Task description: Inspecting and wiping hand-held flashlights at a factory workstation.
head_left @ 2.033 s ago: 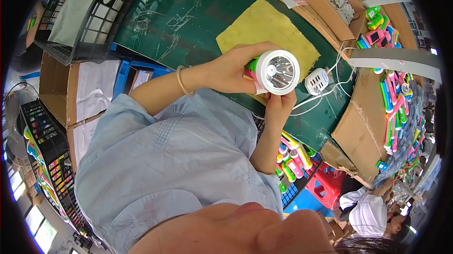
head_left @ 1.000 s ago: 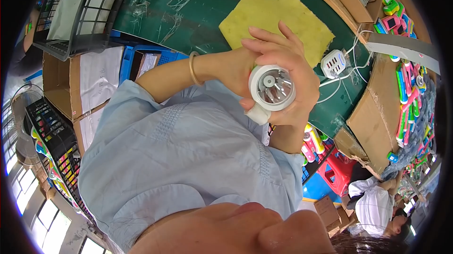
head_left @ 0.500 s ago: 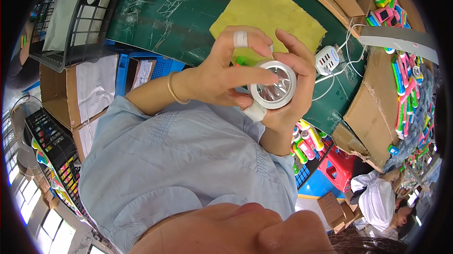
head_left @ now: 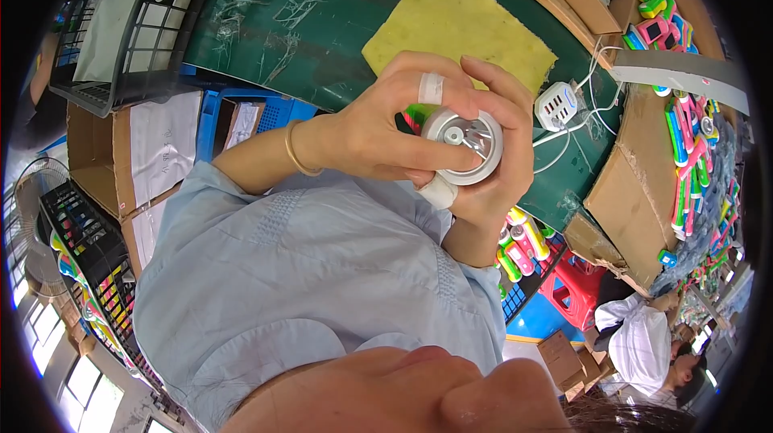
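A small flashlight [head_left: 481, 137] is held between my two hands above the near edge of the green table, its round white-rimmed head and shiny reflector facing up. A bit of its green and red body shows beside the rim. My right hand [head_left: 509, 139] is closed around the far right side of the head. From the left, my left hand [head_left: 385, 123] grips it too, with one finger lying across the reflector. White tape wraps a finger of the left hand and the thumb area of the right. The fingers hide most of the flashlight's body.
A yellow cloth [head_left: 459, 26] lies on the green table [head_left: 266, 30]. Right of it is a white multi-port charger [head_left: 555, 105] with cables. Black crate [head_left: 149, 30] and cardboard box [head_left: 97, 155] stand left. Several colourful flashlights [head_left: 523, 248] lie in a crate below right.
The flashlight's head has tilted slightly in my hands, and a round center piece now shows in the reflector. My left hand has shifted a little right, its fingers closer to the rim.
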A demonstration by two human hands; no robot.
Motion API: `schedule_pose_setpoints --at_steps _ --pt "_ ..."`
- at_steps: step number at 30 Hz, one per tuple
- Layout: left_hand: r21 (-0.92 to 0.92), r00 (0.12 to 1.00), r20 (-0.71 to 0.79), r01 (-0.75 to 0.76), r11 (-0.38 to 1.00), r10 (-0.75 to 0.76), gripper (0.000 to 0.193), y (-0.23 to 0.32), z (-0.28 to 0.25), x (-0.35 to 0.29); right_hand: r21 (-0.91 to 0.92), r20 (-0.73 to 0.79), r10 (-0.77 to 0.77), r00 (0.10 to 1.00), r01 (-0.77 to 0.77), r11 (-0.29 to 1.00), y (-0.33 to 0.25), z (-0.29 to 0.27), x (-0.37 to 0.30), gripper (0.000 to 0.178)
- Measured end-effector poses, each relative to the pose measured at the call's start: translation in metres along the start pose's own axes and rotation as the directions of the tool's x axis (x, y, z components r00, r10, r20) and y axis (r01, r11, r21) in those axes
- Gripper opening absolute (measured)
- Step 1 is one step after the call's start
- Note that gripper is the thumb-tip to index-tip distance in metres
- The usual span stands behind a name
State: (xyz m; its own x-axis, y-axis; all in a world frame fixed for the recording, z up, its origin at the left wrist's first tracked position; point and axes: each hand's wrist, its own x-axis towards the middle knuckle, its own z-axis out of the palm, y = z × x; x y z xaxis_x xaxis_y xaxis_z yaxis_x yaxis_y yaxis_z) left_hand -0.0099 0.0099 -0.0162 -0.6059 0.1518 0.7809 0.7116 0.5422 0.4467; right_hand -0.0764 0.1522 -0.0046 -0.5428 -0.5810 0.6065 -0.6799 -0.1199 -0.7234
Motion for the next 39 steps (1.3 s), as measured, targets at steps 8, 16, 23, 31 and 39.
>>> schedule_pose_setpoints --at_steps 8,16,23,31,39 --pt "-0.133 0.998 -0.027 0.049 0.99 -0.053 0.029 -0.002 0.001 0.004 -0.052 -0.172 0.043 0.984 -0.053 0.997 -0.006 0.003 -0.009 0.083" --pt "-0.238 0.985 -0.016 0.165 0.957 -0.173 0.033 0.002 0.002 0.002 0.105 -0.219 0.074 0.973 -0.051 0.993 -0.007 0.004 -0.012 0.079" --pt "-0.422 0.919 -0.016 0.351 0.836 -0.394 0.038 0.007 0.005 0.001 0.04 -0.136 0.015 0.991 -0.009 0.999 -0.006 -0.001 -0.011 0.076" --pt "-0.346 0.96 -0.049 0.243 0.906 -0.276 0.031 0.003 0.006 -0.004 0.095 -0.149 0.015 0.989 -0.001 0.995 -0.005 0.002 -0.011 0.074" --pt "-0.378 0.953 -0.035 0.266 0.887 -0.301 0.031 0.003 0.005 -0.004 0.132 -0.152 0.031 0.988 -0.011 0.991 -0.004 0.003 -0.011 0.075"
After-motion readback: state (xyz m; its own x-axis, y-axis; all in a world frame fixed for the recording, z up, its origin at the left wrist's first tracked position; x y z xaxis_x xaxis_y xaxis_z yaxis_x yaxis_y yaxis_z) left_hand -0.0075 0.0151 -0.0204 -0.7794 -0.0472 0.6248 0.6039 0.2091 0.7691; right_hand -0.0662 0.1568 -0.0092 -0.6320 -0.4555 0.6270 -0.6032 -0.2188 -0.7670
